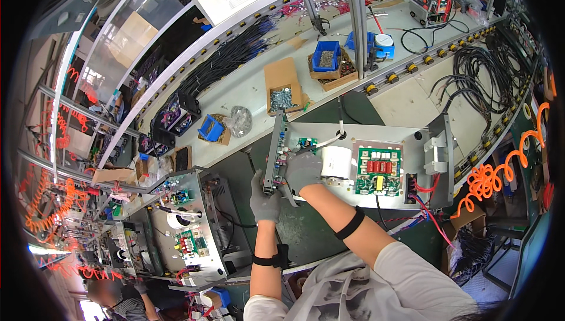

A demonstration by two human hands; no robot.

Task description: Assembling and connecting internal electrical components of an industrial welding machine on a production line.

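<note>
A metal chassis [347, 196] lies in front of me with its inside exposed. At its left end stands a grey end panel [274, 150] carrying small electronic parts. My left hand [265, 200], in a grey glove, grips the panel's lower near corner from outside. Inside the chassis, my gloved right hand [303, 171] is closed beside the panel's inner face; what its fingertips hold is hidden. Right of that hand are a white cylinder [336, 163] and a green circuit board [378, 169] with red parts. A white cable [329, 140] curves above the cylinder.
Another chassis [200, 250] stands at left. Behind are a cardboard box of screws [282, 98], blue bins [326, 56], a plastic bag [238, 122] and black cables [229, 56]. An orange coiled hose [485, 182] hangs right. A co-worker [126, 303] is at lower left.
</note>
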